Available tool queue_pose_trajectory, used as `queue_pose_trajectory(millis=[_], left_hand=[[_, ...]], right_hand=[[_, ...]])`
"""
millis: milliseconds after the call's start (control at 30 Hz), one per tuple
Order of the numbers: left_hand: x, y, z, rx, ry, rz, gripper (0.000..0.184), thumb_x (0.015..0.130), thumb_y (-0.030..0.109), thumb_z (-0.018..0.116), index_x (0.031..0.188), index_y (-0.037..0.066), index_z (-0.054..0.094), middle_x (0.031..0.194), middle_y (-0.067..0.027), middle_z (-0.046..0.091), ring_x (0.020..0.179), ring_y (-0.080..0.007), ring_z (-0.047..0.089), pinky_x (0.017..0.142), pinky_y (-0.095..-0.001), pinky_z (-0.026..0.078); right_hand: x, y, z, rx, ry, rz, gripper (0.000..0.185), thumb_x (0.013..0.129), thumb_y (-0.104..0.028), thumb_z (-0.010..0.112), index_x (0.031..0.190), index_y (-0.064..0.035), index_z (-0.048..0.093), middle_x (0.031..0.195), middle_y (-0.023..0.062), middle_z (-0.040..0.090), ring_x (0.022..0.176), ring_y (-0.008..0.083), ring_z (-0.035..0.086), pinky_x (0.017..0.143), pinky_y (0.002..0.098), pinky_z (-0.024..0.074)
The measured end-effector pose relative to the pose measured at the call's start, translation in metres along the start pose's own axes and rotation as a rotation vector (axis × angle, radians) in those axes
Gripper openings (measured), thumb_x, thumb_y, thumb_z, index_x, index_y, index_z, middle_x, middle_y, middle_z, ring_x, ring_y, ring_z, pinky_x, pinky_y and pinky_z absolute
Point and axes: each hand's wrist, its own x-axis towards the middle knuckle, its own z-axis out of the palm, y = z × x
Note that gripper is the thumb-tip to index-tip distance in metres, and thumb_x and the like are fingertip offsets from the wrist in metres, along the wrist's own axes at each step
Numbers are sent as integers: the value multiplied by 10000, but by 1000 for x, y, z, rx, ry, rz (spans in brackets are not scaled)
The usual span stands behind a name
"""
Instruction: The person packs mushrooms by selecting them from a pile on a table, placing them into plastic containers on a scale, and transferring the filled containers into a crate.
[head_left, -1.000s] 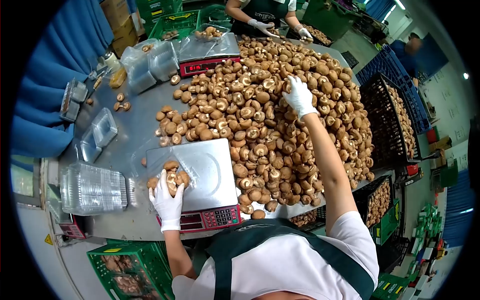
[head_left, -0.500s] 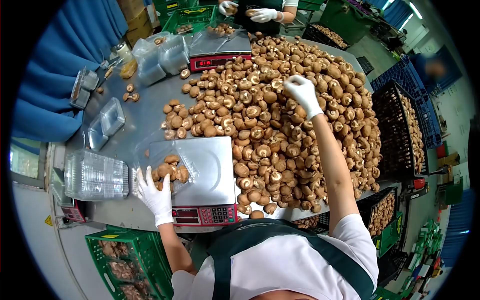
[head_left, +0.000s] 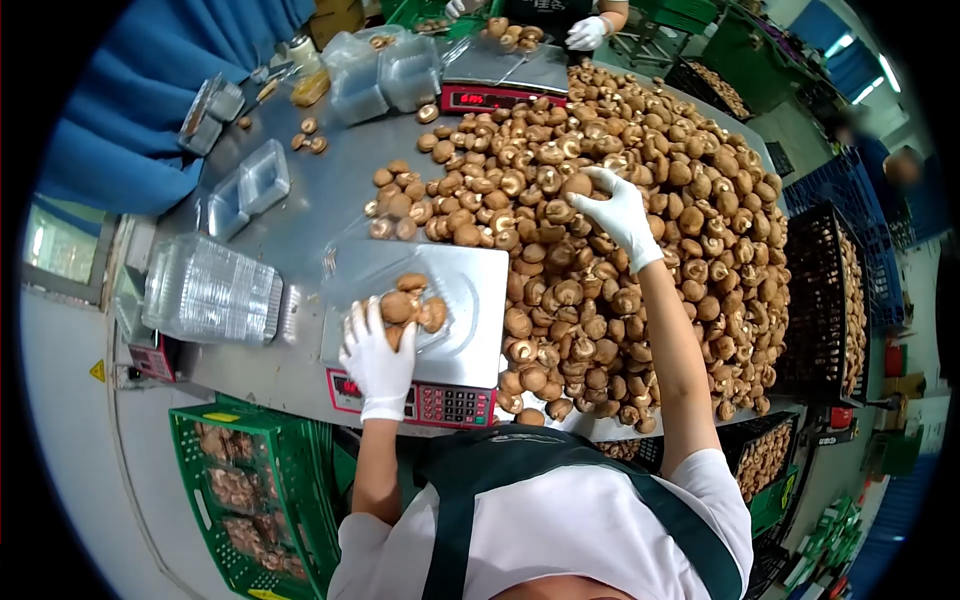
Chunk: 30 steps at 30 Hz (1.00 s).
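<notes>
My left hand (head_left: 378, 355), in a white glove, is at the near-left side of a clear plastic tray (head_left: 440, 335) on the near scale (head_left: 480, 290). Its fingers are spread and touch the brown mushrooms (head_left: 403, 305) lying in the tray. Over the large mushroom pile (head_left: 690, 240), my gloved right hand (head_left: 622, 215) has its thumb and forefinger closed around a mushroom (head_left: 577, 186). The near scale's red keypad (head_left: 455, 405) faces me; my left hand and wrist partly cover its display.
Stacked clear trays (head_left: 215, 290) stand left of the scale. A second scale (head_left: 500, 97) holds another tray at the back. A co-worker's gloved hand (head_left: 588, 33) is beyond it. Green crates (head_left: 250, 500) stand below left; a black crate of mushrooms (head_left: 825, 310) is at right.
The view has shifted. My left hand and the tray have moved right, further onto the scale plate. My right hand has come nearer over the pile, with a mushroom now visible in its grip.
</notes>
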Motion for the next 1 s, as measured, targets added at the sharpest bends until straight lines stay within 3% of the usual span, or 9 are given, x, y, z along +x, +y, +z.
queue_pose_trajectory(millis=[133, 200, 267, 300, 400, 533, 733, 800, 1000], left_hand=[[-2, 11, 3, -67, -44, 55, 737, 756, 446, 650, 1362, 124, 381, 1390, -142, 379, 1278, -326, 365, 973, -547, 325], [-4, 12, 0, -176, -38, 85, 752, 741, 354, 675, 1372, 90, 361, 1384, -184, 365, 1272, -350, 368, 965, -561, 329], [-4, 7, 0, -365, 13, 131, 748, 730, 260, 676, 1368, 49, 349, 1373, -234, 353, 1251, -389, 378, 975, -532, 340], [-2, 2, -1, -459, 62, 183, 744, 718, 174, 665, 1361, -1, 333, 1360, -278, 341, 1243, -425, 370, 1004, -483, 338], [-1, -11, -9, -684, 74, 180, 684, 729, 56, 610, 1350, -30, 337, 1361, -277, 344, 1291, -412, 322, 1071, -420, 293], [2, -36, -27, -811, 51, 127, 666, 738, 1, 580, 1355, -39, 333, 1368, -209, 383, 1303, -330, 347, 1087, -383, 280], [20, -80, -20, -875, 94, 5, 560, 764, 10, 594, 1303, -8, 442, 1321, -182, 459, 1272, -293, 401, 1069, -358, 310], [27, -90, -24, -852, 104, -21, 508, 802, 63, 612, 1284, -9, 469, 1303, -175, 487, 1237, -279, 446, 1043, -355, 341], [72, -113, -28, -938, 40, -147, 516, 823, 183, 642, 1294, 41, 484, 1288, -167, 510, 1185, -273, 503, 979, -341, 398]], right_hand=[[-37, -50, 53, 421, -237, -86, 507, 738, -272, 727, 1174, -57, 582, 1103, 122, 631, 982, 181, 621, 885, 309, 495], [-53, -68, 86, 323, -276, -329, 515, 755, -318, 699, 1185, -68, 568, 1069, 129, 632, 933, 218, 637, 853, 345, 507], [-68, -88, 115, 95, -413, -427, 499, 765, -272, 693, 1195, -53, 566, 1054, 138, 628, 991, 255, 613, 856, 352, 496], [-68, -85, 137, -76, -502, -611, 547, 785, -343, 657, 1231, -52, 534, 1078, 168, 605, 1075, 314, 558, 921, 400, 447], [-81, -71, 172, -379, -334, -765, 675, 790, -468, 615, 1306, -64, 454, 1299, 207, 471, 1198, 401, 436, 1015, 448, 357], [-79, -62, 147, -95, -300, -618, 637, 804, -415, 631, 1312, -67, 468, 1340, 215, 440, 1241, 364, 420, 1027, 435, 354], [-96, -17, 91, 85, -153, -175, 448, 824, -279, 646, 1193, -34, 580, 1144, 146, 609, 1008, 227, 605, 873, 329, 481], [-112, -27, 69, 233, -198, 153, 380, 838, -238, 635, 1159, -37, 605, 1113, 111, 631, 959, 186, 615, 846, 300, 486], [-140, 18, 54, 183, -114, 174, 281, 878, -153, 601, 1121, -13, 619, 1074, 91, 650, 998, 153, 596, 892, 281, 448]])
